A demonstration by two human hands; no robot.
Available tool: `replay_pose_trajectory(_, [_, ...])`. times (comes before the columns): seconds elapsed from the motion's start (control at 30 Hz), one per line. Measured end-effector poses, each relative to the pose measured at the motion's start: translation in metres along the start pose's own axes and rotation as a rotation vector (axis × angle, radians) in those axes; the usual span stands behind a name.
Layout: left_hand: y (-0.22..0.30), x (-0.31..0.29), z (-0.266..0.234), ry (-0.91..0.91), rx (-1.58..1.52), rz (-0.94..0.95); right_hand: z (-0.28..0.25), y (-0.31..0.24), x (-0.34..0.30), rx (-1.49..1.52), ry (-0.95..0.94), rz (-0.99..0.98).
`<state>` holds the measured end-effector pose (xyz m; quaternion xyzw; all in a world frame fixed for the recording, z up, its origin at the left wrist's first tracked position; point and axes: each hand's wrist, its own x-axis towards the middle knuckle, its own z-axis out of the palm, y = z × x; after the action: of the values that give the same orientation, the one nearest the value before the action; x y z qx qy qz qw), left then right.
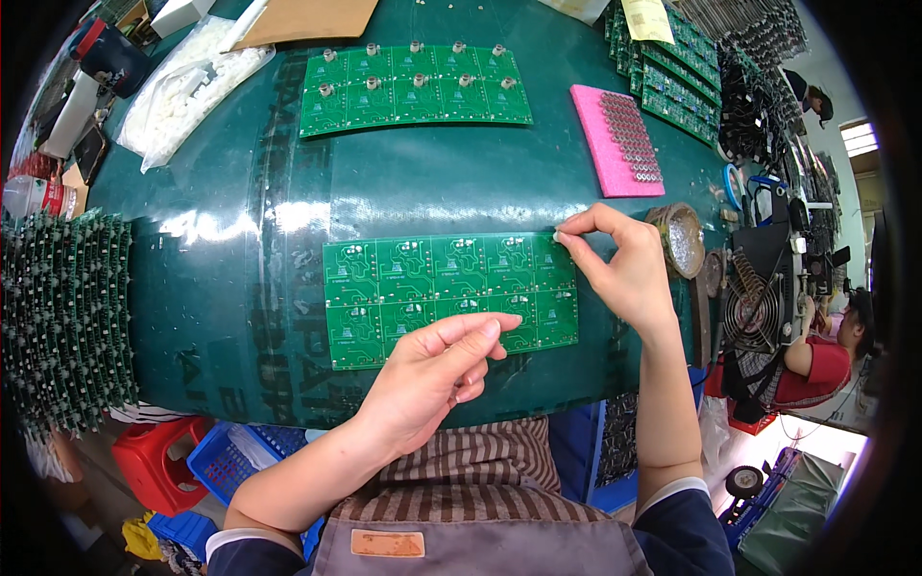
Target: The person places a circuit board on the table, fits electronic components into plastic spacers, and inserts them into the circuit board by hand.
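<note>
A green circuit board panel (408, 278) lies flat on the table in front of me, with small white parts on several of its sections. My right hand (619, 259) pinches a small white part (559, 234) between thumb and forefinger at the panel's far right corner. Over the near edge of the panel is my left hand (437, 374), its thumb pressed to the forefinger and the other fingers curled. What the left fingers hold, if anything, is too small to make out. Farther back lies a second green panel (403, 108) with several metal cylinders standing on it.
A pink foam block (597, 144) with rows of metal parts lies at the back right, near a round tin (680, 242). Stacked circuit boards (67, 317) stand at the left edge. A clear bag of white parts (187, 91) rests at the back left. Another person (826, 360) sits at the right.
</note>
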<state>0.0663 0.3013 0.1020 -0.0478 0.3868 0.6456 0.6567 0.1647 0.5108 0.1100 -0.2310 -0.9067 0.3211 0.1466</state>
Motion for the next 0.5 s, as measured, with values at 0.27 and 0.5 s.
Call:
replay_pose_trajectory(0.27, [-0.003, 0.000, -0.002, -0.009, 0.053, 0.027, -0.005, -0.004, 0.008, -0.022, -0.072, 0.008])
replay_pose_trajectory(0.5, [0.002, 0.001, -0.003, -0.016, -0.074, 0.000, -0.008, -0.002, 0.012, -0.022, -0.142, 0.010])
